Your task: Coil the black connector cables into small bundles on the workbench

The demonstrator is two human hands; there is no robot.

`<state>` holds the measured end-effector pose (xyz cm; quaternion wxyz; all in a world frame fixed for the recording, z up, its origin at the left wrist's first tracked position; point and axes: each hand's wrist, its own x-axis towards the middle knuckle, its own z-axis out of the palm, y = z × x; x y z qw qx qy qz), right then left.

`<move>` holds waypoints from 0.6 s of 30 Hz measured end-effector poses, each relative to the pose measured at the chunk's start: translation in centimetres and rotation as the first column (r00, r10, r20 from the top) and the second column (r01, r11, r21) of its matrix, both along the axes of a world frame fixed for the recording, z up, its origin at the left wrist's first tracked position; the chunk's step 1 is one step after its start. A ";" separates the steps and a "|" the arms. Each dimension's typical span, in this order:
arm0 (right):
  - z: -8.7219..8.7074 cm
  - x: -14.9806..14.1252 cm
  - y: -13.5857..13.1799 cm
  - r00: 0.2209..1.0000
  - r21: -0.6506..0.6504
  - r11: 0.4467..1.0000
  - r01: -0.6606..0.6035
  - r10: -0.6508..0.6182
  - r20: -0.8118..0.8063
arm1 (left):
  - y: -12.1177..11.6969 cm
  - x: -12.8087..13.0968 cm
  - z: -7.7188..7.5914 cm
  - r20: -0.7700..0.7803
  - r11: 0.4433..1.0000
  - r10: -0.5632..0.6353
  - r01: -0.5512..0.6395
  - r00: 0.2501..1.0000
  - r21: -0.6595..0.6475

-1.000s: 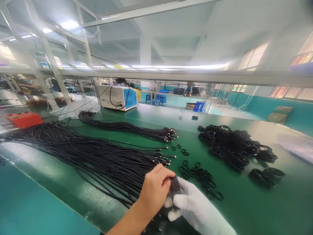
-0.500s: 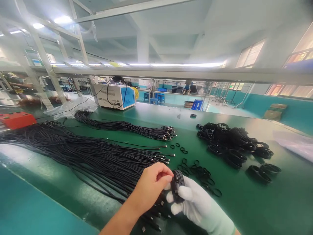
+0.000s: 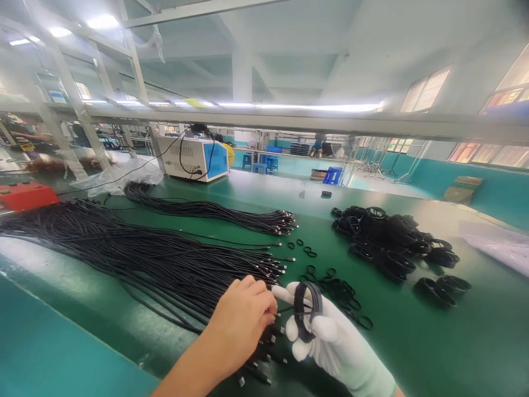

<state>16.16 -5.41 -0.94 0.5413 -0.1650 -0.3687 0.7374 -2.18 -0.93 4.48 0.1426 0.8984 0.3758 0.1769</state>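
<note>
My right hand (image 3: 334, 336), in a white glove, holds a coiled black cable (image 3: 316, 300) upright, thumb in front and fingers behind and below it. Just left of the coil is my bare left hand (image 3: 246, 311), back up and fingers curled closed. A thin black strand (image 3: 286, 310) runs from the coil to those fingers; whether it is cable or a band I cannot tell. Long straight black cables (image 3: 173, 259) lie under and beyond the left hand, metal plugs pointing right. Small black rings (image 3: 341, 289) are scattered behind the right hand.
A pile of coiled black cables (image 3: 384, 237) sits on the right of the green table (image 3: 467, 342). Another cable bundle (image 3: 206, 210) lies farther back. A white and blue machine (image 3: 196, 159) stands behind it, a red box (image 3: 27, 196) at left, and clear plastic (image 3: 496, 245) at the right edge.
My left hand has moved left, away from the coil, and turned back up. The coil in my right hand has turned so that its ring opening faces the camera.
</note>
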 end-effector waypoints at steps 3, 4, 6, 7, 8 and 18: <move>-0.2 0.1 0.2 1.000 0.010 1.000 -0.002 0.002 -0.005 | 0.2 0.1 0.6 0.072 1.000 0.011 -0.012 0.997 0.014; -0.2 0.1 0.2 1.000 0.010 1.000 -0.007 0.007 -0.002 | 0.2 0.3 0.7 0.136 0.999 0.041 -0.045 0.990 0.024; 0.0 0.0 0.2 1.000 0.003 1.000 -0.014 0.014 -0.002 | 0.2 0.8 0.5 0.273 0.994 0.081 -0.099 0.959 0.054; 0.1 -0.1 0.2 1.000 -0.005 1.000 -0.018 0.018 -0.003 | 0.2 1.1 0.2 0.327 0.991 0.076 -0.108 0.942 0.080; 0.2 -0.1 0.1 1.000 -0.014 1.000 -0.020 0.020 -0.006 | 0.2 1.4 -0.1 0.370 0.988 0.060 -0.109 0.927 0.113; 0.6 0.2 0.2 0.999 -0.081 0.996 0.036 -0.037 -0.003 | 1.1 1.7 -0.8 0.489 0.971 0.074 -0.174 0.869 0.162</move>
